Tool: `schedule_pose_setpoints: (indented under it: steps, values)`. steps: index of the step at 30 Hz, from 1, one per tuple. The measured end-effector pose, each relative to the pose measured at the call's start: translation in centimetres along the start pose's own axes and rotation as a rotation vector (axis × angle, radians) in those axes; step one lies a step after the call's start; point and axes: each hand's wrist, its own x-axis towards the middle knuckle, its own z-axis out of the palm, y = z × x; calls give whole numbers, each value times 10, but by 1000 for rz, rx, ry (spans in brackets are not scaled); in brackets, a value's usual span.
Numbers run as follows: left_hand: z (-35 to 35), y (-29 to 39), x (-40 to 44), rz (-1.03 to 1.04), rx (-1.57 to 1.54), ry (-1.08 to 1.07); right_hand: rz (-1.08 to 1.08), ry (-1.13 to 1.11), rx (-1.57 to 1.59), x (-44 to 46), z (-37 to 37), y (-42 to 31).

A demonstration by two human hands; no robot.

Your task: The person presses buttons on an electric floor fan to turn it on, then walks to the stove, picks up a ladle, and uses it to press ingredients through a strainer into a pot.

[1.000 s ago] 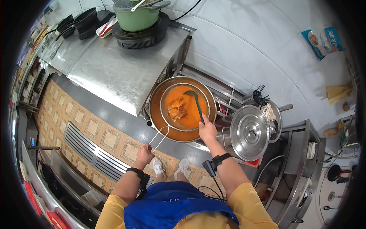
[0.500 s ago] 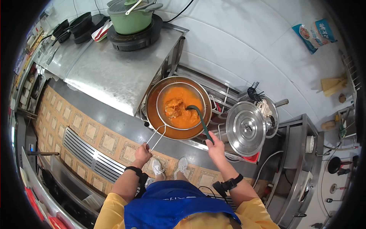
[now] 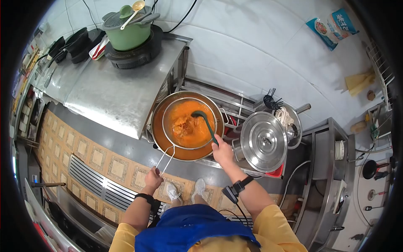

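Observation:
A wide metal pot (image 3: 157, 141) of orange-brown liquid stands on the low rack. Resting in it is a round strainer (image 3: 214, 140) with thick orange sauce (image 3: 199, 133) and brownish solid lumps (image 3: 181, 126) inside. My left hand (image 3: 153, 178) is closed around the end of the strainer's long wire handle, in front of the pot. In my right hand (image 3: 222, 150), to the right of the pot, is a dark green ladle (image 3: 205, 120). The ladle's head dips into the sauce near the strainer's far side, so its bowl is partly hidden.
A lidded steel pot (image 3: 264, 142) stands right of my right hand. Behind it, a steel container (image 3: 297, 145) holds utensils. The steel counter (image 3: 113, 90) at left carries a green pot (image 3: 128, 38) on a black cooker. A metal sink unit (image 3: 321, 168) lies at right.
The ladle head has moved left and toward the far side of the strainer, with my right hand following. My left hand keeps its hold on the handle. The whole view has shifted slightly.

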Motion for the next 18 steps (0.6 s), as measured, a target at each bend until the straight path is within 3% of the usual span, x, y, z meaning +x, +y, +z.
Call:
schedule_pose_setpoints:
  steps: [5,9,14,18]
  values:
    - [-6,5,-2,13,-22,-30,39,61,26,27,5,4]
    - [-7,5,-1,33,-7,-19,18,92,210,11,28,24]
    - [-5,0,0,41,-7,-20,140,2,633,-28,48,35]
    - [-2,1,1,29,8,-8,119,-60,583,-49,23,39]
